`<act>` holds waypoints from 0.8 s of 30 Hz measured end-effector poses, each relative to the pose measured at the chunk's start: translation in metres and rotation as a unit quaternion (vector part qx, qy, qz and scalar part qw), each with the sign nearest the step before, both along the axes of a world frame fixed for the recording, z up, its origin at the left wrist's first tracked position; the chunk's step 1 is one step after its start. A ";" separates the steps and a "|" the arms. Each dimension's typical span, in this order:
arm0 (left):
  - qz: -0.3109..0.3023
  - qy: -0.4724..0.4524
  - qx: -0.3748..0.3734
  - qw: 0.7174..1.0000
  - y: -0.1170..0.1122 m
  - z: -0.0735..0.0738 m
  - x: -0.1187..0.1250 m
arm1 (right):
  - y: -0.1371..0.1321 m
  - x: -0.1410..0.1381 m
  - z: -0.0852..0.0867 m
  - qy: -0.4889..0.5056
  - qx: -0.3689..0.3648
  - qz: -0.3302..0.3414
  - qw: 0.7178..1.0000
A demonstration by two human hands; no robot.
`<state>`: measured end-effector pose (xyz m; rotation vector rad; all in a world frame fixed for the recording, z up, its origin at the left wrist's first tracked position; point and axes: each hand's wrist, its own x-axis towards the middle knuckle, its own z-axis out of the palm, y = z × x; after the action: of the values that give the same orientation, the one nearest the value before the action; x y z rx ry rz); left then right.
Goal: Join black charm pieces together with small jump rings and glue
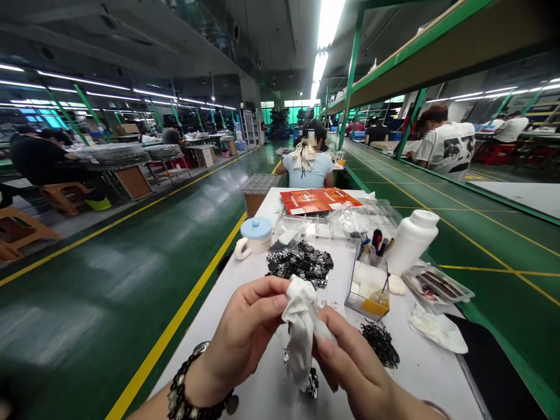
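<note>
Head view: cluttered white tabletop (245, 274); green floor (144, 256), yellow-lined; ceiling light (331, 23) lit. Left hand (251, 326), right hand (352, 356) raised above tabletop, both pinching bunched white cloth (301, 338) between them.

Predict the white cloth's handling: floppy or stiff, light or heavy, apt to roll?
Probably floppy: the white cloth bunches in creases between the left hand and right hand. Likely light, as it looks thin and is only pinched. Unlikely to roll, being crumpled.

The left grip (254, 318) and right grip (352, 353) pinch near each other, forearms (405, 403) angling inward from below.
</note>
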<state>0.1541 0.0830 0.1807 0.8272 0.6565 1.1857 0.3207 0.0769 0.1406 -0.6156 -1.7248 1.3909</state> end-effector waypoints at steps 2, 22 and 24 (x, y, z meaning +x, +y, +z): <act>0.010 -0.005 -0.005 1.000 0.000 -0.001 0.004 | -0.001 0.002 -0.004 0.005 -0.023 0.007 1.000; -0.113 -0.111 0.069 0.985 -0.010 -0.014 0.014 | -0.007 -0.005 -0.002 0.169 -0.327 0.192 0.910; -0.115 -0.124 0.062 0.984 -0.011 -0.014 0.015 | -0.008 -0.004 -0.002 0.163 -0.304 0.191 0.919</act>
<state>0.1694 0.0717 0.1668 0.8197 0.2766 1.1022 0.3168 0.0690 0.1388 -0.3382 -1.1676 2.2029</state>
